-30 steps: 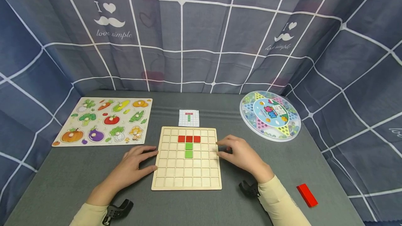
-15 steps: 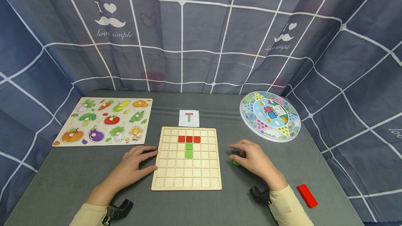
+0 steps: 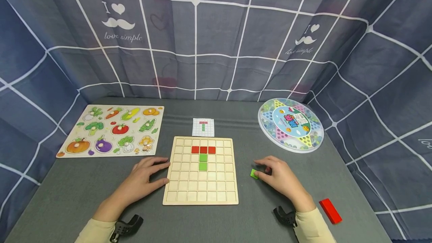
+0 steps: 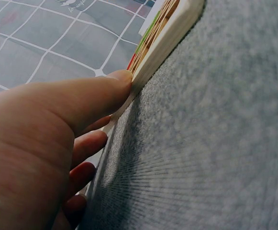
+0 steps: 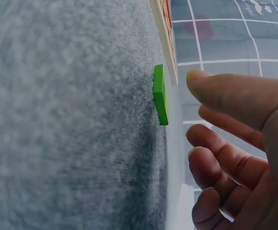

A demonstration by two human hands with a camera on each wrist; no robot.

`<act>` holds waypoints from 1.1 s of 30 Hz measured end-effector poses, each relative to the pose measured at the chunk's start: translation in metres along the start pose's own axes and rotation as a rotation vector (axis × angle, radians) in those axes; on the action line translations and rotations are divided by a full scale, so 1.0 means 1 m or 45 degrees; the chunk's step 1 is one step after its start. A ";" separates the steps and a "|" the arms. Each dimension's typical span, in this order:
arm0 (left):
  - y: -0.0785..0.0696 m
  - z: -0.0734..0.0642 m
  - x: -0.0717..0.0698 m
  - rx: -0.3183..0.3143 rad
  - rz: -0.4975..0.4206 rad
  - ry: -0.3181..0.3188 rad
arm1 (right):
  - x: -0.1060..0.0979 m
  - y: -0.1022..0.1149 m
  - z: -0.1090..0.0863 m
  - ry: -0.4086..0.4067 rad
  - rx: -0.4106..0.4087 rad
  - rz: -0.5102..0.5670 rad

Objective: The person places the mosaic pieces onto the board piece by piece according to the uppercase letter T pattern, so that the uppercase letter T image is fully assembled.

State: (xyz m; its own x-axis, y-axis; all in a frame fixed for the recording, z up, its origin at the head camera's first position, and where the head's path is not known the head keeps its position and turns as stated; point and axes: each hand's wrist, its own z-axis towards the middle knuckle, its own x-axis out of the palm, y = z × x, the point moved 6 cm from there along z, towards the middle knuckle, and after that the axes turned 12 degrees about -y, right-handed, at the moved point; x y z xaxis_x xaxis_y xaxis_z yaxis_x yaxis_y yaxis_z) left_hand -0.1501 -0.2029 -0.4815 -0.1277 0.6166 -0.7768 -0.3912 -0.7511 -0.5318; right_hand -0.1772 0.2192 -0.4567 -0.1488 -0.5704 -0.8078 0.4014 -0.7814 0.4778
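A wooden grid board lies on the grey table, holding a row of three red tiles with two green tiles below its middle. My left hand rests at the board's left edge, its thumb touching the side in the left wrist view. To the right of the board, a loose green tile lies flat on the cloth. My right hand hovers just beside and above it, fingers loosely bent; a gap shows between thumb and tile in the right wrist view.
A small card with a coloured T pattern sits behind the board. A vegetable puzzle lies at the back left, a round board game at the back right. One red block is at the front right.
My right hand has left the board's right edge and moved right and toward me. The loose green tile, first not visible, now shows on the table. The left hand has stayed put.
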 end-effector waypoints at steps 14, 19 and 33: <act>0.000 0.000 0.000 0.012 0.002 -0.005 | 0.003 -0.001 -0.004 -0.010 -0.017 -0.005; 0.000 0.000 0.000 0.005 0.006 -0.002 | 0.005 -0.002 -0.004 0.000 -0.012 -0.001; 0.001 0.000 0.000 0.005 0.006 -0.001 | 0.009 -0.002 -0.005 0.062 0.020 -0.007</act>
State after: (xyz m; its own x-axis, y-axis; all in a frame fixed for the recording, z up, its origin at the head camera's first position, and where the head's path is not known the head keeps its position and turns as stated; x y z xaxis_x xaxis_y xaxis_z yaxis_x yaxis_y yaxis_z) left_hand -0.1504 -0.2034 -0.4819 -0.1301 0.6135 -0.7789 -0.3942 -0.7528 -0.5271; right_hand -0.1751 0.2171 -0.4663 -0.1065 -0.5536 -0.8259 0.3864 -0.7884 0.4787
